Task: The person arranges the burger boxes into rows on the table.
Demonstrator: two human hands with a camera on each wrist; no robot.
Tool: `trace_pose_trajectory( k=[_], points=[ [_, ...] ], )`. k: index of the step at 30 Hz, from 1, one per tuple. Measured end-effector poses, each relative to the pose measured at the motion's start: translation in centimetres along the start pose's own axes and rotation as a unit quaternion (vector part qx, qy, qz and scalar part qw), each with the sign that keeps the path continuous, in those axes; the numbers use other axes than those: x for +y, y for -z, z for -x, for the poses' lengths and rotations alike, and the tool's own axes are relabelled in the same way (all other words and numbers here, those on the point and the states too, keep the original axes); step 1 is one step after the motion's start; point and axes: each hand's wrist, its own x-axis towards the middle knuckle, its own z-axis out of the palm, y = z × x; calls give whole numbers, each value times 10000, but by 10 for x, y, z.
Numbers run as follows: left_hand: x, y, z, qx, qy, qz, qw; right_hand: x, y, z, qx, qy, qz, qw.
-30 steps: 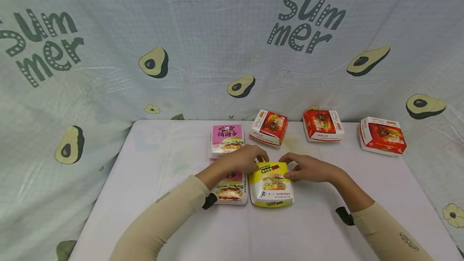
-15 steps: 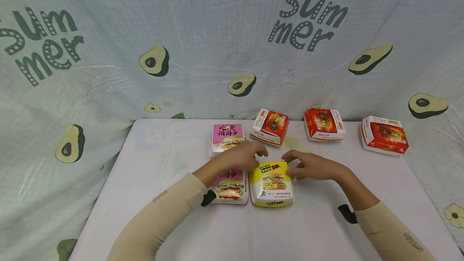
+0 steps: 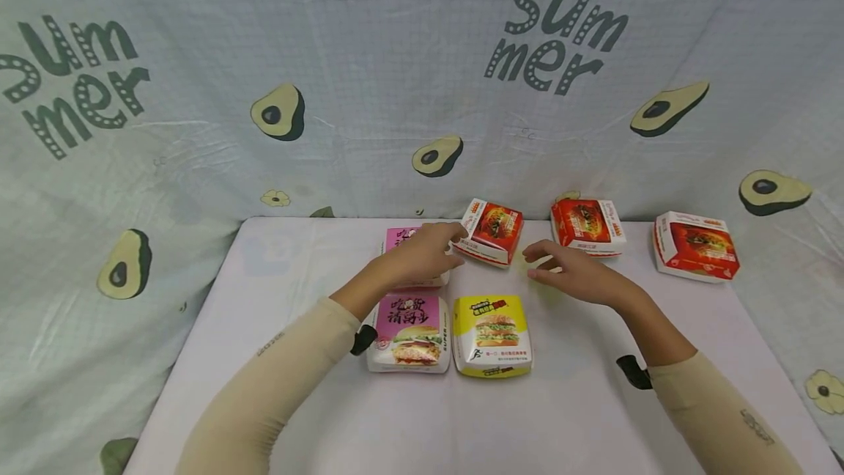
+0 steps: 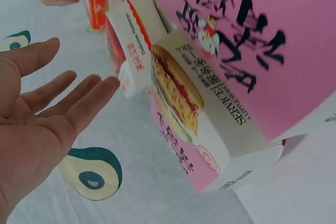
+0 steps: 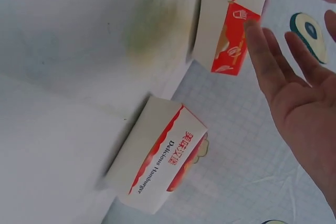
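Observation:
My left hand [image 3: 425,251] hovers over the far pink burger box [image 3: 395,239], hiding part of it, with its fingertips close to the left red burger box [image 3: 493,229]. My right hand [image 3: 576,273] is in the air just in front of the middle red burger box [image 3: 587,226]. Both hands hold nothing; their fingers look loosely bent. Nearer the front, a yellow-and-white burger box [image 3: 493,336] sits right beside the near pink burger box [image 3: 412,336]. In the left wrist view, the left palm [image 4: 42,129] shows bare; so does the right palm [image 5: 304,103] in the right wrist view.
A third red burger box [image 3: 697,246] stands at the back right of the white table [image 3: 297,277]. Behind the table's far edge hangs a pale cloth [image 3: 356,79] printed with avocados and lettering.
Both hands have left the yellow-and-white box and moved toward the back of the table, their gap widening. The near pink box is uncovered now; the boxes stay in place.

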Motion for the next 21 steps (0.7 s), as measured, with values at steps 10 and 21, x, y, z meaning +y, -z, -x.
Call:
trace_pose_trajectory(
  k=[10, 21],
  points=[
    [-3, 6, -31, 462, 546, 19, 9974, 2, 5, -32, 697, -318, 24, 9971],
    [4, 8, -62, 463, 724, -149, 9962, 8, 1, -67, 1303, -593, 240, 9894]
  ],
)
